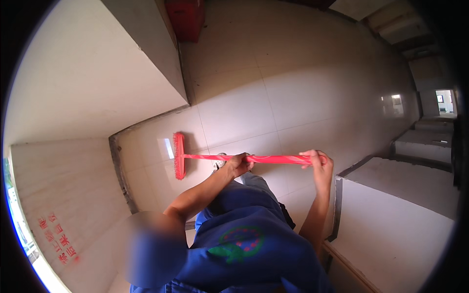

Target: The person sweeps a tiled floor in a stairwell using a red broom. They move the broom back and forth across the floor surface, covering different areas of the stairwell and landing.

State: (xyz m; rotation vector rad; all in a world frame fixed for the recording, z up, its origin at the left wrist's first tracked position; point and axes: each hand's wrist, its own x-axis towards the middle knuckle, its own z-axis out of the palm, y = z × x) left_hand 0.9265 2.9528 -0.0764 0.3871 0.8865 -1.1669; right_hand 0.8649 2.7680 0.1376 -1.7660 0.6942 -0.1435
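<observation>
A long-handled floor brush with a red head (179,156) and red bristles lies across the view, its pinkish-red handle (280,159) running to the right. My left hand (240,164) is closed around the handle near its middle. At the far end of the handle, my right hand (318,160) grips it with the fingers wrapped over. The bristles face left, near the tiled floor; whether they touch it cannot be told. Part of my shoes shows under the handle.
Pale glossy tiles (238,113) cover the floor. A white wall corner (188,100) with dark skirting juts in at upper left, and a red box (187,22) stands beyond it. Another white wall (388,212) rises at the right. The left wall (73,183) bears red writing.
</observation>
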